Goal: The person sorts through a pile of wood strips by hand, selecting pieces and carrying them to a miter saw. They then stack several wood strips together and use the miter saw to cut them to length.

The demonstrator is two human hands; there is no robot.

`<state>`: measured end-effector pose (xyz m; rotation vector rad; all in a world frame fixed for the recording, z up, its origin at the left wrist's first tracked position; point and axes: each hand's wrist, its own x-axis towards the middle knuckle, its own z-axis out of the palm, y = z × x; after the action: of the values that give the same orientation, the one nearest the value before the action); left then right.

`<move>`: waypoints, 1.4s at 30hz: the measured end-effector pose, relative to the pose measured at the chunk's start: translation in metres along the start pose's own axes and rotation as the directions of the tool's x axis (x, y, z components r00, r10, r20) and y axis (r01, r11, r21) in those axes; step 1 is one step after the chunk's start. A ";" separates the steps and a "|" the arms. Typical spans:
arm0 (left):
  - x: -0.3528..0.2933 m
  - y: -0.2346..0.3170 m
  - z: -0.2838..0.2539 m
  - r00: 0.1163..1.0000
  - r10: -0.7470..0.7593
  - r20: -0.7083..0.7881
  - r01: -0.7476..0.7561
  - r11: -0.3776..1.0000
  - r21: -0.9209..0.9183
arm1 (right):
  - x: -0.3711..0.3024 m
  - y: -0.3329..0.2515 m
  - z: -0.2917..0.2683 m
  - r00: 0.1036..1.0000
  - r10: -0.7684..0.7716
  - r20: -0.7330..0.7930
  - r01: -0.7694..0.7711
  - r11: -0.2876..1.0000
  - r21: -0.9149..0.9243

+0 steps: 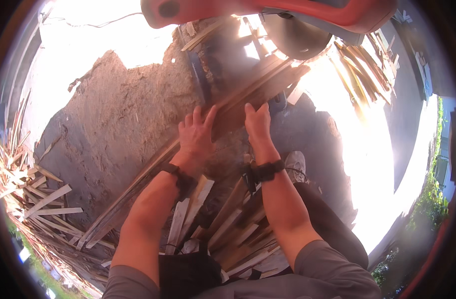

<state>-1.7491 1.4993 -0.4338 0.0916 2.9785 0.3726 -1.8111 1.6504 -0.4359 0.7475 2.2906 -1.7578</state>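
A long wooden plank (267,85) runs diagonally from the lower left to the upper right, its far end near the round blade (298,40) of a red power saw (332,12). My left hand (195,137) lies against the plank with its fingers spread. Farther right, my right hand (259,123) is closed at the plank's near edge, its thumb reaching over the wood; its curled fingers are partly hidden. Dark bands circle both wrists. The saw hangs over the top of the view, and its blade is partly shaded.
Sawdust (133,94) covers the ground at the left. Loose wood strips (48,202) pile up at the left edge, and more strips (360,70) lie at the upper right. Cut pieces (233,229) lie between my arms, close to my shoe (295,165). Bright sunlight washes out parts of the ground.
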 end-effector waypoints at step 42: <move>0.037 -0.031 0.008 0.990 -0.050 -0.134 0.063 0.993 0.096 | -0.004 -0.350 -0.074 0.743 -0.013 0.669 0.271 0.920 -0.283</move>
<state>-1.7857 1.4741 -0.4545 -0.0071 3.1212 0.2317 -1.9616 1.6540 -0.1115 -0.1322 2.0830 -1.2749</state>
